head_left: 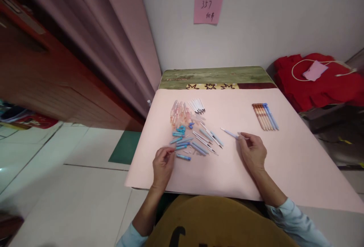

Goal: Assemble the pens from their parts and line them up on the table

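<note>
My right hand point(253, 150) pinches a pale blue pen barrel point(232, 135), its thin white end pointing up and left above the table. My left hand point(164, 163) is closed at the fingertips beside the blue pen parts; what it pinches, if anything, is too small to make out. Close to it lie a blue printed pen piece point(183, 157) and several turquoise pen parts point(178, 134). Loose white refills point(202, 139) with dark tips and pale blue barrels point(199, 148) are spread between the hands.
Pinkish clear pen parts point(180, 113) and a fan of white refills point(196, 105) lie toward the back left. A row of assembled brown and blue pens point(265, 117) is at the right. The pink-covered table point(295, 171) meets a wall bearing a pink note point(209, 2); red cloth point(321, 88) sits beyond.
</note>
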### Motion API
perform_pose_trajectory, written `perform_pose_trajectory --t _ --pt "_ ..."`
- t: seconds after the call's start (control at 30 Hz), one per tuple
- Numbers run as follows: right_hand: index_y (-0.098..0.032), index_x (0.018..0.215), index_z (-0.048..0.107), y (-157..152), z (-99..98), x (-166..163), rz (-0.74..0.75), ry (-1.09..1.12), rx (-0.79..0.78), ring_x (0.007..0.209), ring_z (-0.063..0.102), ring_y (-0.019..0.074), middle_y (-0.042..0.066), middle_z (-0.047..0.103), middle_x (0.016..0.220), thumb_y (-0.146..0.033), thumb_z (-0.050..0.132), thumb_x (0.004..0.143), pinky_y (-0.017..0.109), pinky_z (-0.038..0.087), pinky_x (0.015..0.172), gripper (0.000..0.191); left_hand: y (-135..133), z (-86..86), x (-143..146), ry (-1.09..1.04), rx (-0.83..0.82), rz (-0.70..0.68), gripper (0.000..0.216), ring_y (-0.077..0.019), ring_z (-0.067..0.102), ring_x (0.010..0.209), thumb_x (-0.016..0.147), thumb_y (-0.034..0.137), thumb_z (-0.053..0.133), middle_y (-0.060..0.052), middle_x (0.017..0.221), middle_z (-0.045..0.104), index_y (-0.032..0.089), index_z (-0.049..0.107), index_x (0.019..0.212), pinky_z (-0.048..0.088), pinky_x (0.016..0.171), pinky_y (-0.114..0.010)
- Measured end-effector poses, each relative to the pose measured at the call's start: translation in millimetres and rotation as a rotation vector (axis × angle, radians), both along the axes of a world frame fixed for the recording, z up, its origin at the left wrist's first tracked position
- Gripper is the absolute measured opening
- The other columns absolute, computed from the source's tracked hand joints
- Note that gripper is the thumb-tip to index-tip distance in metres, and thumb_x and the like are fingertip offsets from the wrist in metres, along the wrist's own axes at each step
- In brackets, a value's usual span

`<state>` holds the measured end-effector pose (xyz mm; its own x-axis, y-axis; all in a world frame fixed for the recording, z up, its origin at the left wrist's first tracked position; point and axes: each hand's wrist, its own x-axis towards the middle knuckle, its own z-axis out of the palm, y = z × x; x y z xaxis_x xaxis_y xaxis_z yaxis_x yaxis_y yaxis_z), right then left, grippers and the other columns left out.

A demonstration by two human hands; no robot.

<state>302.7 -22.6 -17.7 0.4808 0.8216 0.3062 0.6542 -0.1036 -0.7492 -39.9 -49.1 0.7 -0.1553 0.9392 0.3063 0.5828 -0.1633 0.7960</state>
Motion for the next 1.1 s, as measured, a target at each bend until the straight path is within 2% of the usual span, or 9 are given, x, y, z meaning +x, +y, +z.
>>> perform_pose_trajectory --t 0.13,0.33,0.53,0.73,0.9,1.1 --pt "-0.018 0.096 0.075 -0.5 1.3 0.0 -0.051 0.057 0.049 0.068 0.057 0.0181 0.006 0.066 0.085 -0.045 0.061 0.085 0.033 0.047 0.07 0.033 -1.2 1.7 -2.8 0.202 0.004 -0.209 0.011 -0.0213 0.062 0.091 0.088 0.027 0.06 -0.005 0.091 0.067 0.025 0.07 0.092 0.051 0.083 -0.037" --pt "-0.018 0.097 0.075 -0.9 -1.6 0.4 -0.053 0.102 0.07 0.073 0.058 0.0186 0.007 0.068 0.089 -0.044 0.061 0.086 0.033 0.048 0.073 0.031 -0.4 -3.2 -4.2 0.396 0.022 -0.305 0.02 -0.0235 0.061 0.094 0.089 0.025 0.058 -0.007 0.095 0.066 0.027 0.07 0.105 0.048 0.083 -0.038" --pt "-0.017 0.095 0.075 0.6 -4.3 1.7 -0.072 0.131 0.132 0.083 0.063 0.0209 0.008 0.07 0.093 -0.041 0.059 0.088 0.035 0.048 0.08 0.029 -1.7 -3.7 -6.9 0.353 0.013 -0.314 0.014 -0.0247 0.061 0.097 0.09 0.024 0.056 -0.007 0.098 0.068 0.025 0.067 0.1 0.048 0.084 -0.04" --pt "-0.016 0.095 0.074 1.7 -5.7 3.7 -0.115 0.194 0.198 0.09 0.064 0.0221 0.009 0.07 0.094 -0.038 0.057 0.089 0.036 0.048 0.086 0.029 -3.1 -1.0 -5.6 0.209 0.059 -0.222 0.018 -0.0225 0.063 0.098 0.091 0.021 0.055 -0.006 0.1 0.069 0.025 0.065 0.106 0.051 0.086 -0.037" --pt "-0.015 0.095 0.073 1.3 -5.6 3.8 -0.116 0.206 0.205 0.091 0.064 0.0218 0.009 0.07 0.095 -0.037 0.057 0.089 0.037 0.048 0.088 0.028 -4.3 2.9 -3.5 0.145 0.034 -0.171 0.017 -0.0202 0.065 0.096 0.092 0.021 0.053 -0.005 0.101 0.068 0.023 0.063 0.106 0.052 0.085 -0.033" --pt "-0.015 0.095 0.073 1.3 -4.2 3.8 -0.113 0.184 0.189 0.09 0.064 0.0215 0.01 0.07 0.094 -0.038 0.057 0.089 0.036 0.048 0.086 0.03 -5.7 3.4 -2.1 0.17 0.037 -0.219 0.017 -0.0198 0.064 0.099 0.093 0.019 0.051 -0.006 0.102 0.066 0.02 0.062 0.106 0.052 0.088 -0.034"
